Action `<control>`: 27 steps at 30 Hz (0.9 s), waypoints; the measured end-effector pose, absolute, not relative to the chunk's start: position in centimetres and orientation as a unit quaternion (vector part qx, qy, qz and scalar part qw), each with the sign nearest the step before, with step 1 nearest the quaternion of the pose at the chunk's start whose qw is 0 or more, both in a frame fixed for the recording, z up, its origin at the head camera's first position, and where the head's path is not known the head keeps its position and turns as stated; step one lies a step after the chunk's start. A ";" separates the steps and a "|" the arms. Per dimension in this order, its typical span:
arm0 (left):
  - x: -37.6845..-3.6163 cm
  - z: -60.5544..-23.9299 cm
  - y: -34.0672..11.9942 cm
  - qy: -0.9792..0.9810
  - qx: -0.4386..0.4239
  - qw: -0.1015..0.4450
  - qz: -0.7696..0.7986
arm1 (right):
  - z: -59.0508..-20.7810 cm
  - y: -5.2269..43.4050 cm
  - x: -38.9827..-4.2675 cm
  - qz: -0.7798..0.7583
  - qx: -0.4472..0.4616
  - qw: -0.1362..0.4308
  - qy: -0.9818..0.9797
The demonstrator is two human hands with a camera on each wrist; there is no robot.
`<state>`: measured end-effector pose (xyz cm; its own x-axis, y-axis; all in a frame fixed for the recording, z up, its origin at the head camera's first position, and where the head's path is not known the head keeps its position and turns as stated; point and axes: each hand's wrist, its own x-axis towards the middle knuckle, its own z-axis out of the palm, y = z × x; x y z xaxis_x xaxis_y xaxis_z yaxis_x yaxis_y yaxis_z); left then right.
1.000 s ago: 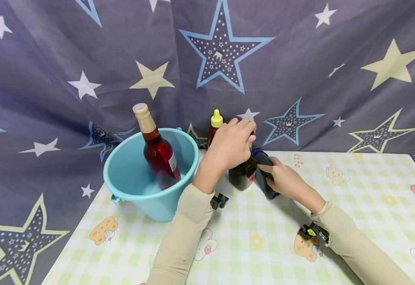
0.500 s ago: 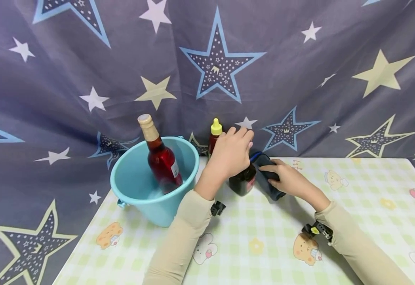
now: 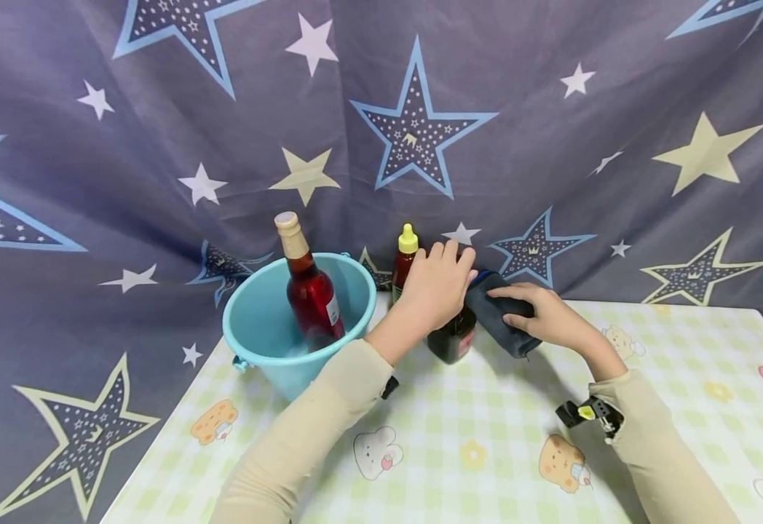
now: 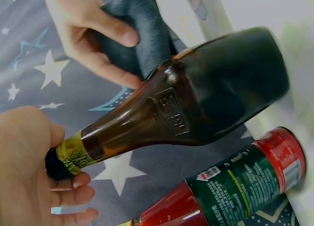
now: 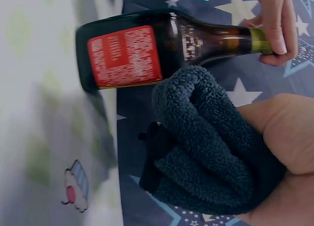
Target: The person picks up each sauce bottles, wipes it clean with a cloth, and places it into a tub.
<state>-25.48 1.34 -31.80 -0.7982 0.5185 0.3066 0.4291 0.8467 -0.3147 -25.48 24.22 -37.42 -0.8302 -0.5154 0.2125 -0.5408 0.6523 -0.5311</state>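
A dark brown glass bottle (image 3: 450,339) with a red label (image 5: 124,55) stands on the checked tablecloth (image 3: 486,437). My left hand (image 3: 445,275) grips it from above, fingers curled round the gold-banded neck (image 4: 73,155). My right hand (image 3: 520,308) holds a folded dark grey-blue cloth (image 3: 496,320) and presses it against the bottle's right side. In the right wrist view the cloth (image 5: 211,147) fills my palm and touches the bottle's shoulder (image 5: 191,42). The left wrist view shows the bottle (image 4: 211,93) tilted, with the cloth (image 4: 140,30) behind it.
A teal bucket (image 3: 260,342) at the left holds a red bottle with a tan cap (image 3: 309,291). A small red sauce bottle with a yellow cap (image 3: 406,255) stands behind my left hand. A star-patterned curtain (image 3: 421,131) hangs close behind.
My right hand has slid the cloth upward along the bottle's side, from near the base to the shoulder. My left hand keeps its hold on the neck. The head view has shifted slightly.
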 end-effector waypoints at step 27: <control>-23.2 -28.3 0.3 -0.900 -0.248 0.332 0.139 | -35.9 24.4 -24.4 0.304 0.273 0.015 -0.913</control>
<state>-23.17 0.35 -28.34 -0.6572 0.5382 0.5277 0.3541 0.8385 -0.4142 -24.38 24.40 -35.93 -0.8505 -0.4890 0.1936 -0.5074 0.6659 -0.5469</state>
